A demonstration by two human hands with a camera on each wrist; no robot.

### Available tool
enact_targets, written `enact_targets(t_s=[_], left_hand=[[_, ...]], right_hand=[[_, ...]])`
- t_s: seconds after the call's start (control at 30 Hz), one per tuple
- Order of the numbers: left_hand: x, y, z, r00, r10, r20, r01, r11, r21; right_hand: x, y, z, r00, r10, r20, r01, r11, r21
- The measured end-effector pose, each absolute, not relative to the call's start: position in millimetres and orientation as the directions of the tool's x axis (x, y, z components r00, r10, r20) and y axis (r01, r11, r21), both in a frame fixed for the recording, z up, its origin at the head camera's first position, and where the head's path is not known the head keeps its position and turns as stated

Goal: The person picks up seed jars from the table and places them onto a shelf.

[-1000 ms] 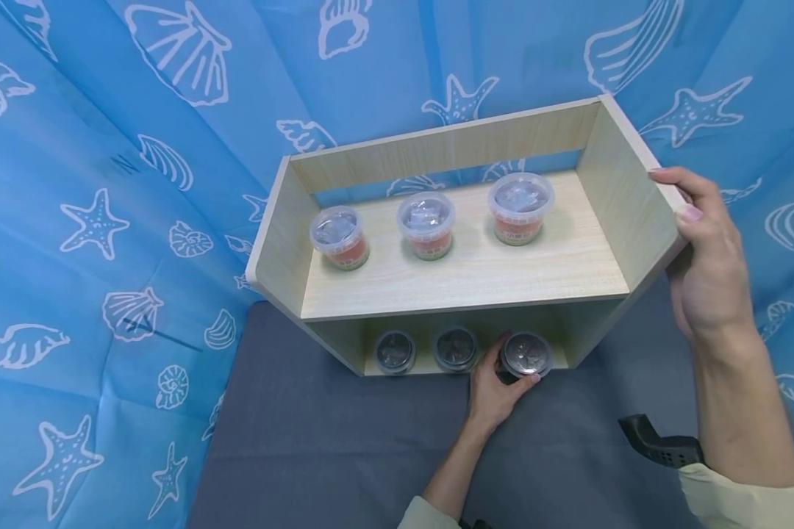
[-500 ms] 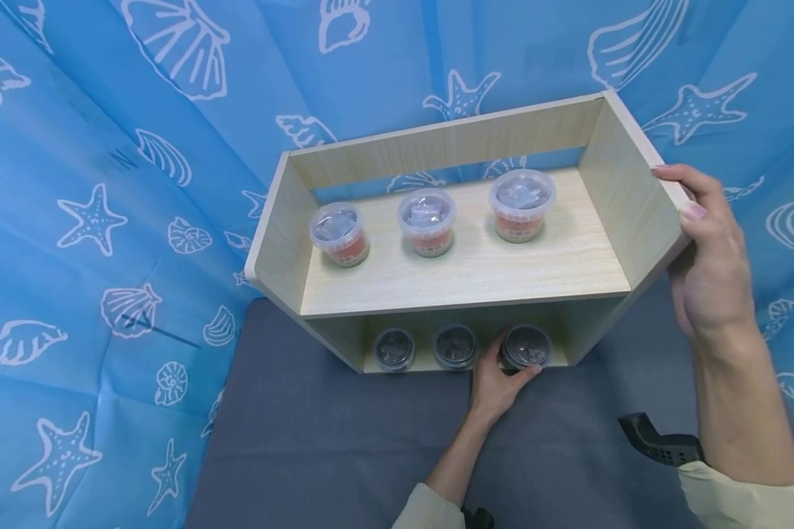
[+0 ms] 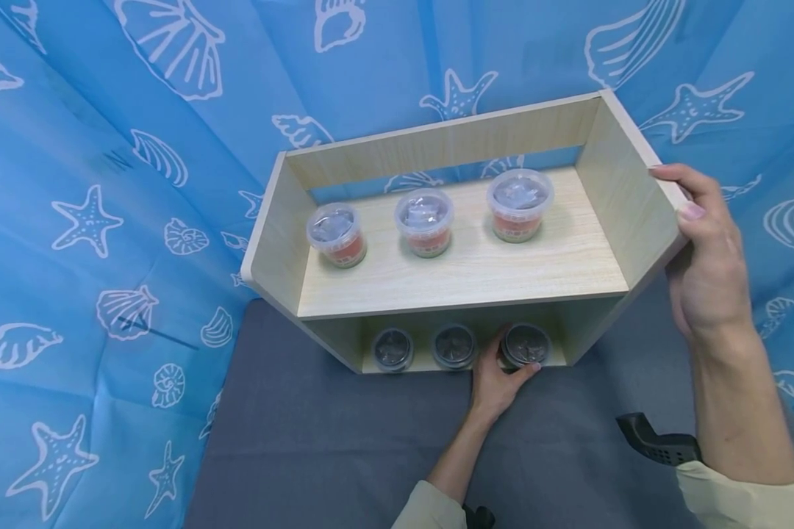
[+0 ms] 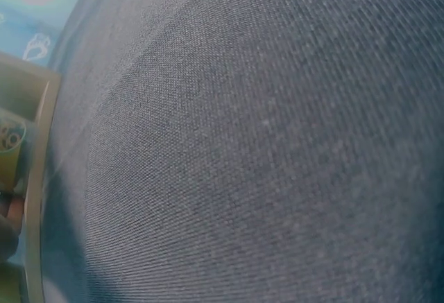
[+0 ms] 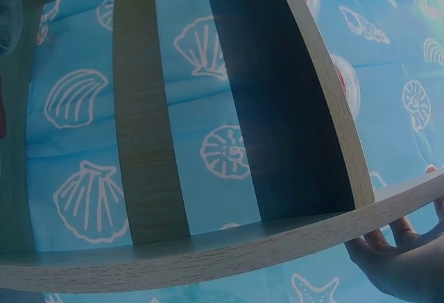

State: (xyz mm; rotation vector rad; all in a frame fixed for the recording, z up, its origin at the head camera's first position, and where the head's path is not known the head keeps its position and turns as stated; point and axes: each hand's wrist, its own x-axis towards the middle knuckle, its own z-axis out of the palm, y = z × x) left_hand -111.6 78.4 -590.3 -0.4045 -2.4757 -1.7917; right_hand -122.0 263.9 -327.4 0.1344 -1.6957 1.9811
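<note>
A two-tier wooden shelf [image 3: 463,283] stands in the middle of the head view. My left hand [image 3: 492,383] holds a lidded plastic cup [image 3: 526,345] on the right of its lower tier, thumb at the cup's front and fingers at its left side. In the left wrist view, that hand's fingers [image 4: 10,221] show only at the left edge. My right hand [image 3: 713,253] grips the front edge of the shelf's right side panel [image 3: 635,198]. In the right wrist view, the right hand [image 5: 406,258] is partly cut off, beside the pale panel.
Two dark-topped lidded cups, a left one [image 3: 393,349] and a middle one [image 3: 454,345], stand on the lower tier. Three orange-labelled cups [image 3: 426,224] stand above. Grey cloth [image 3: 331,448] covers the table. A blue shell-patterned curtain [image 3: 139,257] hangs behind and left.
My left hand has moved the right lower cup slightly back, further inside the lower tier, and has held still over the last half second. My right hand keeps its grip on the panel.
</note>
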Motion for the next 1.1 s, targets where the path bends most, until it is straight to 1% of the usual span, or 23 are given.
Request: enact_targets(t_s=[0.1, 0.37, 0.63, 0.77, 0.97, 1.1], left_hand=[[-112.6, 79.8, -591.2, -0.966, 0.167, 0.196, 0.239, 0.294, 0.926], [-115.5, 81.4, -589.8, -0.962, 0.167, 0.217, 0.261, 0.316, 0.912], [-119.9, 82.8, -589.4, -0.959, 0.178, 0.221, 0.273, 0.366, 0.890], [-119.3, 82.5, -589.5, -0.962, 0.191, 0.194, 0.253, 0.370, 0.894], [-114.4, 80.6, -587.0, -0.967, 0.204, 0.154, 0.220, 0.361, 0.906], [-110.9, 79.4, -585.9, -0.972, 0.190, 0.135, 0.196, 0.354, 0.914]], right_hand=[[-121.9, 263.7, -327.7, -0.855, 0.316, 0.411, -0.451, -0.062, -0.891], [-123.0, 263.5, -327.3, -0.854, 0.309, 0.418, -0.464, -0.089, -0.882], [-123.9, 262.7, -325.8, -0.853, 0.324, 0.408, -0.461, -0.104, -0.881], [-124.0, 263.0, -326.1, -0.857, 0.327, 0.398, -0.461, -0.143, -0.876], [-121.1, 260.9, -329.4, -0.851, 0.325, 0.412, -0.462, -0.092, -0.882], [-119.4, 256.6, -330.8, -0.846, 0.331, 0.417, -0.470, -0.097, -0.877]])
